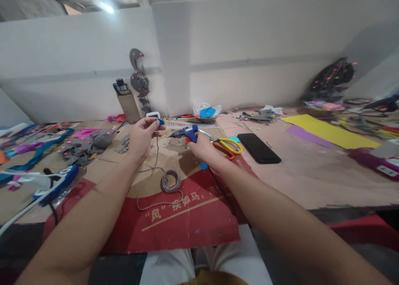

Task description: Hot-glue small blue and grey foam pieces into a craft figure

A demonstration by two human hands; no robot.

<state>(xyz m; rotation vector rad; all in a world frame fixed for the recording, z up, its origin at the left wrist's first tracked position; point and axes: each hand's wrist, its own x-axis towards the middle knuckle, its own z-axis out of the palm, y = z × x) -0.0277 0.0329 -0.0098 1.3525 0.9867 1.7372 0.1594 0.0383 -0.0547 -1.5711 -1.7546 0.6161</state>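
Note:
My left hand (141,136) is raised over the cardboard, fingers pinched on a small blue piece (161,121) and a grey cord (156,152) that hangs down to a coil (170,181) on the red cardboard (187,222). My right hand (202,147) is closed round a blue glue gun (188,133), its nozzle pointing left towards the blue piece. Yellow-handled scissors (229,145) lie just right of that hand.
A black phone (258,148) lies right of the scissors. Yellow and purple foam sheets (330,131) are at the right. A water bottle (126,101) and grey hanging decoration (139,79) stand by the white wall. Foam scraps and another glue gun (52,183) crowd the left.

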